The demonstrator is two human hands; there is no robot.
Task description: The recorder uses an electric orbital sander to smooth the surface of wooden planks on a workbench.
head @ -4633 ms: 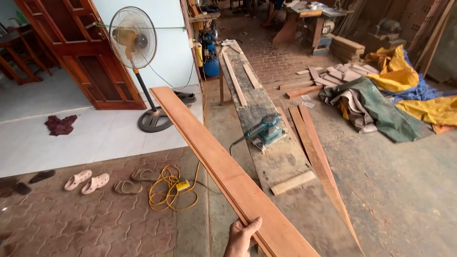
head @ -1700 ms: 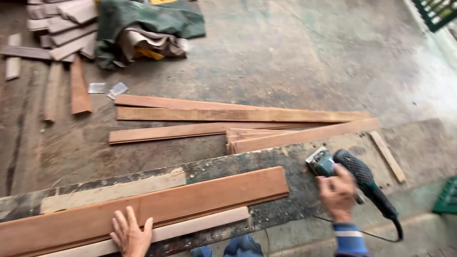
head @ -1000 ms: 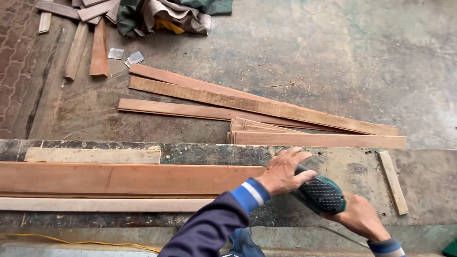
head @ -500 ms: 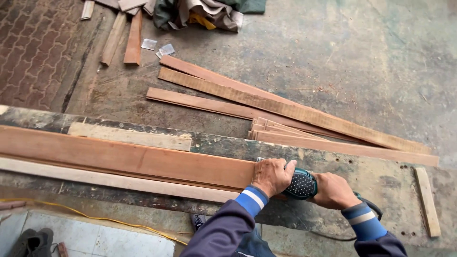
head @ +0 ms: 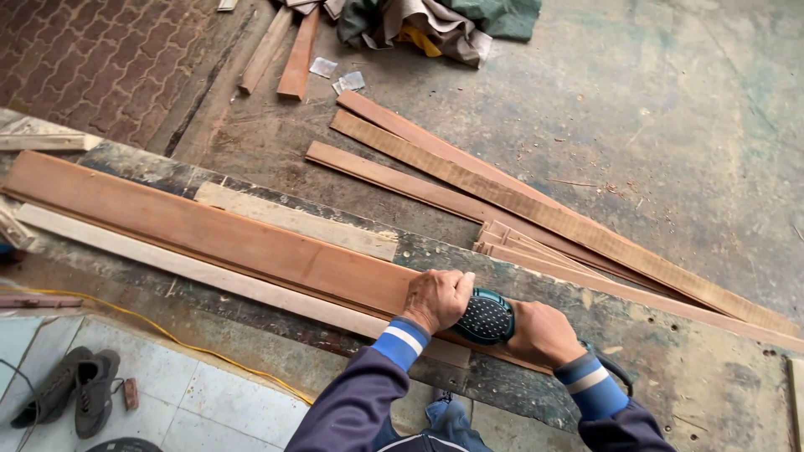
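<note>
A long reddish-brown board (head: pixel 209 235) lies flat along a dark, worn workbench (head: pixel 695 368). A green electric sander (head: pixel 484 317) with a dotted black grip sits on the board's right end. My left hand (head: pixel 437 299) presses on the front of the sander. My right hand (head: pixel 543 333) grips its rear handle. Both arms wear dark blue sleeves with striped cuffs. A pale wooden strip (head: pixel 201 275) lies along the board's near side, and a shorter pale strip (head: pixel 293 220) lies along its far side.
Several long planks (head: pixel 536 209) lie on the concrete floor beyond the bench, with offcuts (head: pixel 285 54) and crumpled tarpaulins (head: pixel 435 21) further back. A yellow cable (head: pixel 167 335) runs below the bench's near edge. Dark shoes (head: pixel 71 389) sit on white tiles at the lower left.
Earlier my left hand carried the board, then laid it on the bench while my right hand took the sander. Now both hands hold the sander on the board's right end.
</note>
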